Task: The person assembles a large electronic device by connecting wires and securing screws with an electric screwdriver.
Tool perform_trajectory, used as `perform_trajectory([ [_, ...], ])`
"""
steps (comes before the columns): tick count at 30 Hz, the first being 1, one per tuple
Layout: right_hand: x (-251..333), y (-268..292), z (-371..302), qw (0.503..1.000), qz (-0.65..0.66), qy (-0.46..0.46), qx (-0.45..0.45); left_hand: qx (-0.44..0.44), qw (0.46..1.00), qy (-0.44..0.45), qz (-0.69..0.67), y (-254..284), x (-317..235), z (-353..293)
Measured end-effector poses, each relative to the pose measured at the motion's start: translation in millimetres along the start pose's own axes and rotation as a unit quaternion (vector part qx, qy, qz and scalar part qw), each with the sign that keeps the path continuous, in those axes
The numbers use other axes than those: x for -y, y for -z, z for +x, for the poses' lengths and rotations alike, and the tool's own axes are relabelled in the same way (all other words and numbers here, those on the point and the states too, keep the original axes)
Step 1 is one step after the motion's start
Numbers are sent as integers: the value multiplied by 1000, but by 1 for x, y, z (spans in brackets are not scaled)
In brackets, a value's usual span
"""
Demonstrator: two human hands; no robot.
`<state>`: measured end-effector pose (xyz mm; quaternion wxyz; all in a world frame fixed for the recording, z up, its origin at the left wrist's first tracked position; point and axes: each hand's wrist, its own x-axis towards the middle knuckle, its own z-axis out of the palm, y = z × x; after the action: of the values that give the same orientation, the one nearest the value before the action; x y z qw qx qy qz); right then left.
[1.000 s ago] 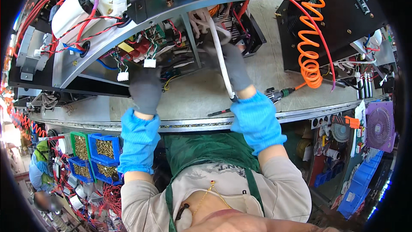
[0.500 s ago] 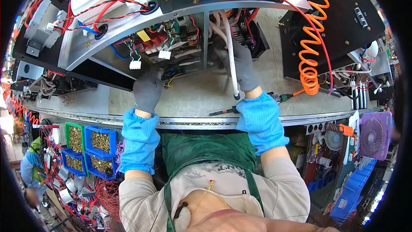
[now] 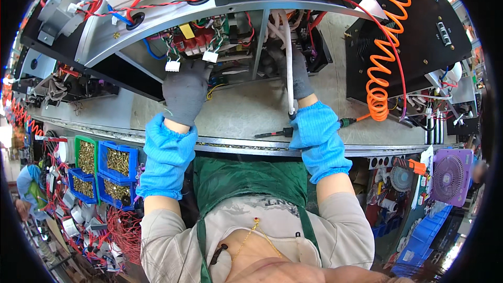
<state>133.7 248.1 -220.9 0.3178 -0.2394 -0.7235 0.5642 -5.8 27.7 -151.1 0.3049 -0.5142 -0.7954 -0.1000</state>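
My left hand [image 3: 184, 93], in a grey glove, reaches into the open front of a metal chassis [image 3: 152, 27]. Its fingertips are hidden among wires beneath two white plug connectors [image 3: 172, 66], beside a circuit board [image 3: 201, 37]. My right hand [image 3: 296, 76], also gloved, is deep in the same chassis, right of a metal divider [image 3: 258, 50]. A thick white cable [image 3: 288, 68] hangs across that hand, its end near the wrist. The right fingers are lost in shadow behind cables, so I cannot see what they touch.
A slim black power driver [image 3: 285, 132] lies by my right sleeve, joined to a coiled orange air hose [image 3: 377, 94]. Black-panelled equipment [image 3: 408, 36] stands at the right. Blue bins [image 3: 118, 160] of brass fasteners sit lower left; a purple fan [image 3: 449, 177] is lower right.
My left hand has moved up and farther into the chassis, beneath the white connectors. My right hand stays inside, slightly deeper behind the white cable. The whole view has shifted a little.
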Motion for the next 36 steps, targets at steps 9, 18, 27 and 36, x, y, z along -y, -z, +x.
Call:
perform_trajectory([
  [9, 48, 7, -15, 935, -305, 182, 16, 97, 991, 86, -21, -36, 3, -21],
  [18, 27, 7, 0, 912, -355, 205, 7, -11, 988, -37, -149, -28, -48, 21],
  [27, 26, 8, 14, 830, -447, 332, 12, 126, 969, -35, -210, -42, -47, 36],
  [36, 39, 18, -6, 897, -412, 141, 76, 22, 955, -45, -293, -51, -37, 25],
])
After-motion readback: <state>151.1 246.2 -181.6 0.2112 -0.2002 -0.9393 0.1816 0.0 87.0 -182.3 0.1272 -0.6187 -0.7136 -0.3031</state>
